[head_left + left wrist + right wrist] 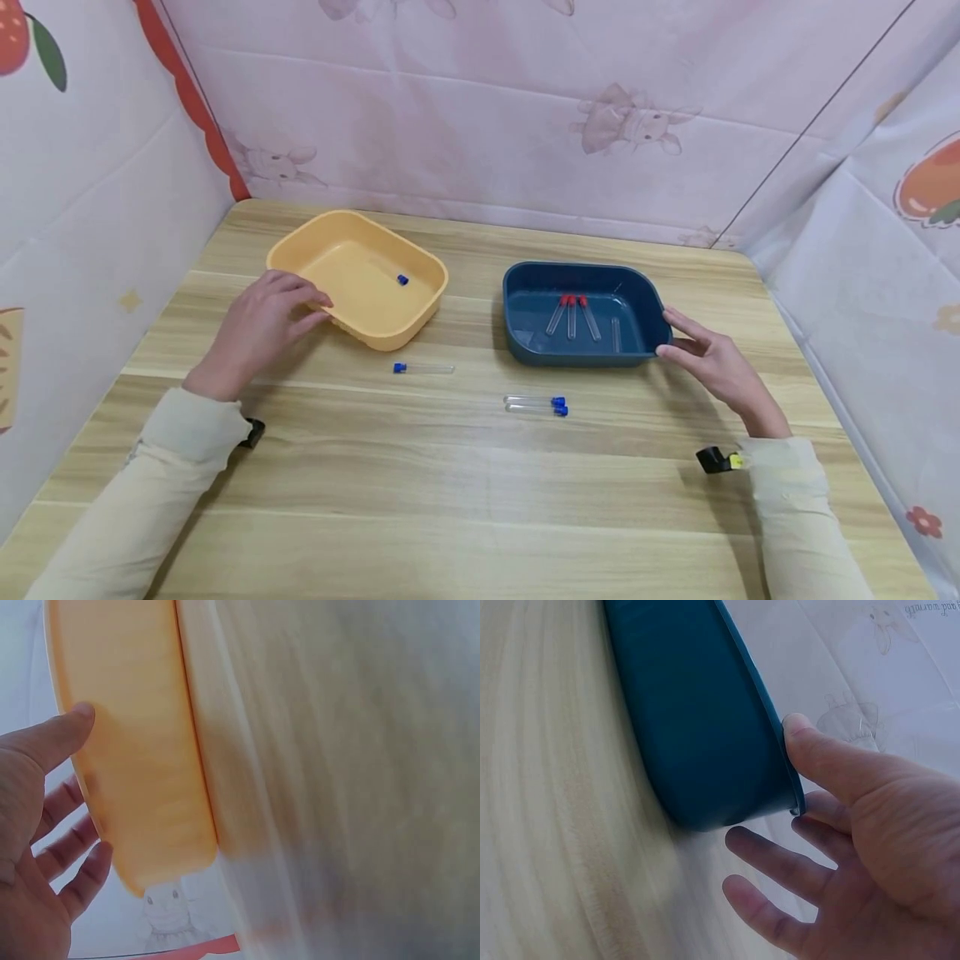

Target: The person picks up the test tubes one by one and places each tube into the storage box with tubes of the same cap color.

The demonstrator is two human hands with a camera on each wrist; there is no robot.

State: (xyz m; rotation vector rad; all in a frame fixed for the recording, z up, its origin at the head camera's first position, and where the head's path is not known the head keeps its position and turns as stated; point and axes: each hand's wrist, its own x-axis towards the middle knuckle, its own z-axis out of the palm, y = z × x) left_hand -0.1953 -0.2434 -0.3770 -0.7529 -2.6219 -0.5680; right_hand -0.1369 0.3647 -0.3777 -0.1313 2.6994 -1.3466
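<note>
Yellow basin (417,331) and blue basin (585,360), as I view them remotely: the left hand (258,321) pinches the first's near rim; the right hand (718,364) pinches the second's outer corner, lower fingers spread. Right of the left grip, 1 small blue object (402,280) lies inside; left of the right grip, 3 red-capped tubes (572,319). Between the grips, I count 3 blue-capped tubes (531,408) on the table (450,508).
</note>
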